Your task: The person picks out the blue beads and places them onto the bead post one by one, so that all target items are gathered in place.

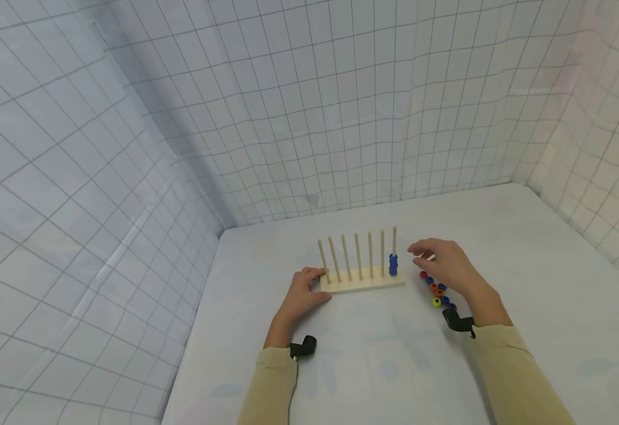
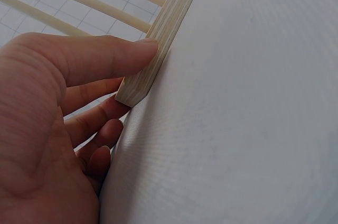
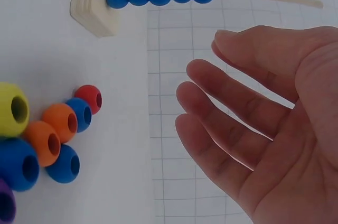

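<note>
A wooden peg rack (image 1: 362, 282) with several upright pegs stands on the table. My left hand (image 1: 301, 292) grips the left end of its base; in the left wrist view the thumb (image 2: 113, 57) lies on the front edge and the fingers are behind. Several blue beads (image 1: 393, 265) are stacked on the rightmost peg, with bare peg above them. The other pegs carry no beads. To the right of that peg, my right hand (image 1: 442, 262) hovers, its fingers apart and relaxed with nothing between them. Red (image 3: 88, 99), orange (image 3: 59, 122), blue and yellow beads lie loose below it.
A purple bead (image 3: 6, 205) lies at the near end of the loose group. The white table (image 1: 362, 354) is bordered at the back and sides by hanging cloth (image 1: 309, 118) with a grid pattern.
</note>
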Action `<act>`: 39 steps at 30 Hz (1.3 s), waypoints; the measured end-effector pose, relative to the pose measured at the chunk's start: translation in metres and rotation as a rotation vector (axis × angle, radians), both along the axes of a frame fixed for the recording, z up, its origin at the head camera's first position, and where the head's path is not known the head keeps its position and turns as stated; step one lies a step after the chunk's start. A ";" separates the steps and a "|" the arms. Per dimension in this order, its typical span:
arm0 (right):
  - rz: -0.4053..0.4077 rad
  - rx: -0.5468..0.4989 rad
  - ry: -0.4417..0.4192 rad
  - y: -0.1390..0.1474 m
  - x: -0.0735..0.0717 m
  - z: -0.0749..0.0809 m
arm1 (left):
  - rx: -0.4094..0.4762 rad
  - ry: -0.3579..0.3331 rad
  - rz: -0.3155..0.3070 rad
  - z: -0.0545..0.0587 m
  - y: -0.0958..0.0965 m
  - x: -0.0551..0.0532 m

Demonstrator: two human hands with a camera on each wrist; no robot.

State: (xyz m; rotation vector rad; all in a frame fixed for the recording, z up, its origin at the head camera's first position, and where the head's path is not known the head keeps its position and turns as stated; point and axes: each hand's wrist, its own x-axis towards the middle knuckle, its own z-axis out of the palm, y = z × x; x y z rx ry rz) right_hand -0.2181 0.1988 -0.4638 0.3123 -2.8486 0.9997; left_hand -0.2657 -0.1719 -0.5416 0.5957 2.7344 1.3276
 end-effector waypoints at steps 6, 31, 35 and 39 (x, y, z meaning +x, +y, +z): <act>-0.002 0.002 -0.026 0.014 0.006 -0.007 | 0.007 -0.004 0.000 -0.003 -0.001 -0.001; -0.009 0.034 -0.156 0.050 0.023 -0.035 | 0.017 -0.019 -0.009 0.001 -0.003 0.001; 0.004 0.031 -0.178 0.052 0.025 -0.037 | 0.018 -0.016 -0.010 0.000 -0.003 0.001; 0.014 0.033 -0.180 0.051 0.026 -0.039 | 0.025 -0.021 -0.012 0.000 -0.002 0.001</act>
